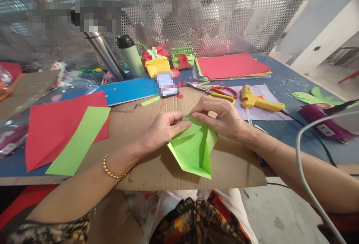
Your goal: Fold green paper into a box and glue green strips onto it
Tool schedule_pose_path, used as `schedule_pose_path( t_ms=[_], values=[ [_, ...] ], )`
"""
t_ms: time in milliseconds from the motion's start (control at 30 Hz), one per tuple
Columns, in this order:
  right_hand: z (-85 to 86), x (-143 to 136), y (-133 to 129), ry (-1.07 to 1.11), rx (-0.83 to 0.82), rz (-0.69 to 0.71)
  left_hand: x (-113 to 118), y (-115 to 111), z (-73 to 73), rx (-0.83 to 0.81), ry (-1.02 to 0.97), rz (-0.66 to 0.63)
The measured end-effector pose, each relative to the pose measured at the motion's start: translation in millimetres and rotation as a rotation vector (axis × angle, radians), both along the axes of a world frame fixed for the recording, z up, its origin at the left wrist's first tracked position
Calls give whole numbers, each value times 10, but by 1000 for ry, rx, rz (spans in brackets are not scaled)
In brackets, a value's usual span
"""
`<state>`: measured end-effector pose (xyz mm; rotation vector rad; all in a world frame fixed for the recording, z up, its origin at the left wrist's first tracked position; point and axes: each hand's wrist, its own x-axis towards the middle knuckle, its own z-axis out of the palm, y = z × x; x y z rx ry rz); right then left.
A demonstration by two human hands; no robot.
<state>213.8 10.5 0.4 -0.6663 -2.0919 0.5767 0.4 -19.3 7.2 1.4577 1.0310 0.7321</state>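
Left hand (161, 130) and right hand (226, 115) pinch a folded bright-green paper form (193, 150) between fingers (183, 126) near the front edge of the blue worktop (282, 131), where uneven pulling could tear its creases.

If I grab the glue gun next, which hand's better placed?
Probably your right hand: the yellow glue gun lies near it, farther from your left hand, though both hold green paper.

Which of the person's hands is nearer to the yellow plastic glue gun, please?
Right. The right hand holds the folded green paper to the left of the yellow plastic glue gun; the left hand is farther left, at the paper's other side.
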Motion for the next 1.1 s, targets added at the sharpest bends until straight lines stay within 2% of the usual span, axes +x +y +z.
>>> schedule_pose_path(
  t_ms=[100, 200, 333, 433, 600, 767, 933, 1100],
  values=[
    [1, -5, 12, 60, -213, -74, -4, -6, 26, 33, 25, 7],
    [3, -9, 28, 162, -432, -76, -16, -14, 80, 59, 53, 27],
    [38, -13, 24, 267, -596, -64, -41, -6, 129, 120, 102, 41],
    [54, -17, 19, 277, -634, -46, -52, 9, 116, 179, 148, 53],
    [21, -18, 23, 253, -640, -29, -40, 5, 72, 174, 126, 46],
    [33, -8, 5, 211, -625, -12, -3, -24, 121, 166, 53, 104],
    [78, 49, -2, 139, -533, -10, 18, -9, 165, 10, -86, 231],
    [72, 105, 29, 207, -657, 181, 3, 38, 98, -119, -257, 301]
  ],
)
